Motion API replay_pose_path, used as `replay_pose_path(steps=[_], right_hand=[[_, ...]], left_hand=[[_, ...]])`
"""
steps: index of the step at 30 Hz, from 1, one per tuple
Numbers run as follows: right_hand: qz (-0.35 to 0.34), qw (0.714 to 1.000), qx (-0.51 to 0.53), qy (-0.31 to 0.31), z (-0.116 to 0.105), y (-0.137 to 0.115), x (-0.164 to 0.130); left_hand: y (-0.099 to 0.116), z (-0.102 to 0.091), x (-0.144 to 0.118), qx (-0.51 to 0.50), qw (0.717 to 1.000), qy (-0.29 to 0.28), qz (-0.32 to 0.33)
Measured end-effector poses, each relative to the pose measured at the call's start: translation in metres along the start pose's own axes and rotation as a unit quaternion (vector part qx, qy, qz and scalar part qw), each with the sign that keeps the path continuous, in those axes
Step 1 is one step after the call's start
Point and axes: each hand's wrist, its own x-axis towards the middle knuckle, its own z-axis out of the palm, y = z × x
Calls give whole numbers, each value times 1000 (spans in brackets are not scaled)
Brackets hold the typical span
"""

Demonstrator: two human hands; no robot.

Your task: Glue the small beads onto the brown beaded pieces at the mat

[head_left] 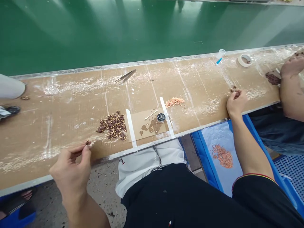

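Note:
My left hand (71,164) hovers at the near edge of the brown workbench (71,104), fingertips pinched on a small dark brown piece (88,142). Just right of it lies a pile of dark brown pieces (112,126). My right hand (236,101) rests far to the right on the bench, fingers curled around a small dark piece (233,90). Between the hands a taped cardboard patch (149,124) carries brown smears, a small stick (151,114) and a little round black tin (161,117). A heap of orange pellets (174,101) lies behind it.
Tweezers (125,76) lie at the back of the bench. A tape roll (244,60) and a small clear cup (220,53) sit far right. Another person's arm (291,91) rests at the right edge beside dark pieces (272,78). A blue bin (209,158) holding orange pellets stands below.

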Motion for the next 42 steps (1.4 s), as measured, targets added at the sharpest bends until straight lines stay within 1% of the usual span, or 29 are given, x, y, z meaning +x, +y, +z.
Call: replay_pose_path(steps=[2, 3, 5, 6, 8, 10, 13, 16, 19, 22, 24, 27, 29, 31, 32, 33, 35, 37, 39, 41, 42], right_hand=[[-60, 997, 28, -32, 4, -5, -29], [-121, 989, 51, -61, 6, -10, -46], [-254, 953, 76, -147, 9, -20, -78], [-302, 930, 81, -191, 9, -26, -91], [-355, 895, 77, -260, 10, -39, -108], [-368, 879, 62, -297, 11, -50, -112], [-369, 878, 33, -304, 13, -60, -108], [-371, 882, 7, -289, 17, -64, -106], [-378, 883, -19, -278, 22, -67, -108], [-396, 872, -57, -283, 26, -72, -108], [-407, 862, -87, -290, 26, -77, -107], [-431, 843, -112, -302, 24, -85, -103], [-455, 825, -106, -318, 21, -89, -100], [-474, 808, -88, -339, 18, -91, -98], [-482, 800, -77, -349, 17, -91, -97], [-489, 793, -65, -359, 16, -91, -96], [-496, 784, -38, -372, 14, -89, -96], [-493, 787, -8, -370, 13, -85, -97], [-481, 800, 18, -357, 12, -79, -100], [-463, 817, 35, -342, 11, -73, -104], [-454, 825, 38, -335, 11, -70, -107]], left_hand=[[-2, -9, 1, 19, 1000, -22, 8], [-3, -13, 3, 37, 999, -33, 22], [-2, -21, 6, 71, 993, -63, 64], [-2, -24, 7, 81, 990, -77, 89], [-2, -28, 11, 98, 980, -107, 138], [-3, -28, 12, 117, 969, -141, 166], [0, -21, 9, 147, 957, -179, 176], [6, -10, 2, 163, 954, -176, 181], [10, 0, -6, 149, 959, -152, 187], [7, 8, -11, 91, 971, -118, 187], [3, 11, -14, 39, 980, -97, 168], [0, 12, -19, -50, 990, -81, 104], [4, 12, -23, -117, 988, -81, 57], [15, 15, -27, -178, 979, -88, 45], [23, 18, -29, -199, 973, -99, 60], [33, 23, -30, -220, 966, -99, 91], [53, 36, -34, -257, 946, -142, 140], [71, 52, -36, -307, 917, -199, 159], [84, 69, -39, -350, 895, -248, 125], [92, 83, -40, -380, 876, -289, 68], [94, 89, -40, -393, 868, -301, 38]])
